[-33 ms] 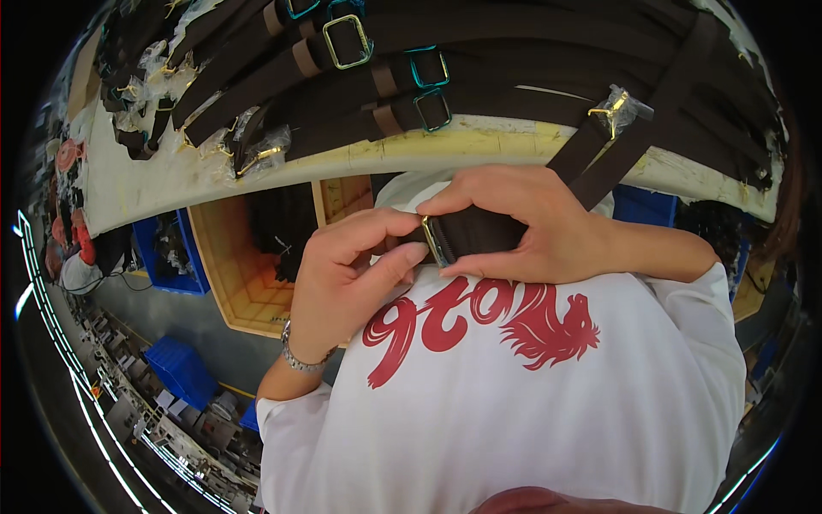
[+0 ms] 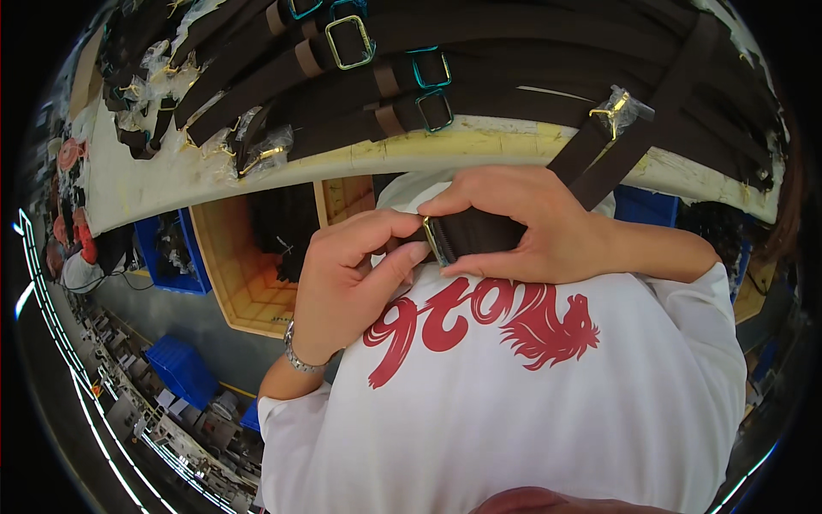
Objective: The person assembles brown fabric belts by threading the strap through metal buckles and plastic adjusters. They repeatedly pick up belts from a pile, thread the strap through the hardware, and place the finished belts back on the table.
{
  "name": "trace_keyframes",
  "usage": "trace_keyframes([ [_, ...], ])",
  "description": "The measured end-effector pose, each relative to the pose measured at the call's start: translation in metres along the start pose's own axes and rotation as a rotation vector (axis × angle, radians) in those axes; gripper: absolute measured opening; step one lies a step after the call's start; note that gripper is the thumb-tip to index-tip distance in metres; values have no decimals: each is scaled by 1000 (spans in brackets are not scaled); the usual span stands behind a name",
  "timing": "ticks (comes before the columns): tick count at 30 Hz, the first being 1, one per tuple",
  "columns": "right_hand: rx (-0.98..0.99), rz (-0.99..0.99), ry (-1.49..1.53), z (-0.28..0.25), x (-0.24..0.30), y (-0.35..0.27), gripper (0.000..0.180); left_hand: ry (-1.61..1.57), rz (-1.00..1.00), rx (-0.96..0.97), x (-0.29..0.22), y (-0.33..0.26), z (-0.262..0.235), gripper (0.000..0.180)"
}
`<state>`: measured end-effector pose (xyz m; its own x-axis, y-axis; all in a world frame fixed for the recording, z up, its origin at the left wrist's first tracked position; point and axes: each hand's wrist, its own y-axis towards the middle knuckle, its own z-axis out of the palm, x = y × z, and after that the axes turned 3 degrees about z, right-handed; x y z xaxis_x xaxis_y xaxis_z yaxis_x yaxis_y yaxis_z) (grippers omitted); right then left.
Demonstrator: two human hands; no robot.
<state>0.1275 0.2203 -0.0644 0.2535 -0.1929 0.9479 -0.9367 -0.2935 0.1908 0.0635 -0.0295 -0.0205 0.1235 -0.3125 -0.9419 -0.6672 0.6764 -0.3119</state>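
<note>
My right hand [image 2: 535, 224] is closed around the end of a dark brown strap [image 2: 479, 233], held in front of my white shirt. A gold metal buckle [image 2: 432, 242] sits at the strap's end. My left hand [image 2: 347, 278], with a metal bracelet on its wrist, pinches that buckle between thumb and forefinger. From my right hand the strap runs up and to the right onto the workbench, past a gold clasp wrapped in clear plastic [image 2: 621, 107].
A pale workbench [image 2: 377, 158] curves across the top, heaped with dark straps carrying gold and teal buckles [image 2: 402, 73]. Below its edge stand a wooden crate [image 2: 244, 287] and blue bins [image 2: 184, 370] on the grey floor.
</note>
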Motion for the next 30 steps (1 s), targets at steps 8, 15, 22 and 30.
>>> trace_keyframes([
  [8, 50, 101, -31, -6, 5, -2, 46, -527, -305, 66, -3, 12, 0, 11],
  [15, -19, 113, 87, -2, -2, -3, 45, -293, -91, -120, -6, 10, 7, 20],
  [22, 41, 194, 34, -9, 7, -1, 50, -145, 10, -36, -2, 10, 8, 26],
  [30, 125, 520, 341, -10, 21, 16, 54, 359, 766, 141, -14, 39, -20, 15],
])
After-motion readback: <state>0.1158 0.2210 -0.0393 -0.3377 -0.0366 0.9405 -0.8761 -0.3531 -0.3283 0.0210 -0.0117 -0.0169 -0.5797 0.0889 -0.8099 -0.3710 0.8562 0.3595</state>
